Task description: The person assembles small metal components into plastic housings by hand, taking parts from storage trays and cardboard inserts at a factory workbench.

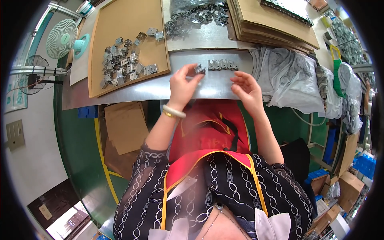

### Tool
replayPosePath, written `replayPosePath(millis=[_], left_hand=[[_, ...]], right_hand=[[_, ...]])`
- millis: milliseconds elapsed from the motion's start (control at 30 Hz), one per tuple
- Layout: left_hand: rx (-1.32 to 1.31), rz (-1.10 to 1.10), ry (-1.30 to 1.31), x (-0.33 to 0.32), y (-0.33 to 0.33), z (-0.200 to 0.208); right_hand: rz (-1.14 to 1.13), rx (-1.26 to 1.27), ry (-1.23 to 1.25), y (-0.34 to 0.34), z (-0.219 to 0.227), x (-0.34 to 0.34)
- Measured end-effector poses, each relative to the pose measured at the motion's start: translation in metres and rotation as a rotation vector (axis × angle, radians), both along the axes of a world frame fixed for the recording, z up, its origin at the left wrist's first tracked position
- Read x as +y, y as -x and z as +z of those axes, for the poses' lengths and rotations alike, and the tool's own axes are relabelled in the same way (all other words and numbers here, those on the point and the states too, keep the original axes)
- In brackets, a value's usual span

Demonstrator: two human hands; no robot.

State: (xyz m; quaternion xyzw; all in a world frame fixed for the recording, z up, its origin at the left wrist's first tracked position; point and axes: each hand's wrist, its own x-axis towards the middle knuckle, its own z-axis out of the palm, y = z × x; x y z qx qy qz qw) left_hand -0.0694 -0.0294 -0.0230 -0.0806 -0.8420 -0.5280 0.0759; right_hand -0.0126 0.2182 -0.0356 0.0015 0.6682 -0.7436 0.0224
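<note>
My left hand [183,87] is raised just above the metal tabletop [216,89], its thumb and fingertips pinching a small metal bracket [199,70]. The bracket is near the left end of a short, straight row of similar metal brackets [224,65], which stand side by side on the tabletop in front of me. My right hand [249,89] is near the other end of that row, apart from it, with the fingers loosely curled and a gap between them and the thumb.

To my left, a shallow brown tray [124,20] lies at a slant, its near corner close to the tabletop's front edge. Loose metal brackets [133,58] lie in it in a jumbled heap, a few of them apart from the rest toward the tray's right side. Beyond the row is a pile of small metal parts [198,20], with clear plastic behind it. Farther right, brown sheets [250,18] are stacked, and a line of dark metal pieces [286,12] lies on the top one. Grey plastic bags [290,94] are bunched on the tabletop beyond my right hand, with a power screwdriver [321,82] upright beside them. A pale green fan [62,39] stands past the tray. I wear a red apron [208,138] with yellow edging.
</note>
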Motion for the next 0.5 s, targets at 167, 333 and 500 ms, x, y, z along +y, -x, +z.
replayPosePath(millis=[167,333,500], left_hand=[[0.107,-0.026,0.352,0.0,0.054,-0.022],[-0.11,-0.23,0.319,0.023,0.059,-0.015],[0.073,-0.25,0.289,0.03,0.063,-0.042]], right_hand=[[-0.217,0.043,-0.632,0.037,-0.007,0.017],[-0.233,0.229,-0.896,0.058,-0.018,0.016],[-0.181,0.296,-0.949,0.063,-0.022,0.019]])
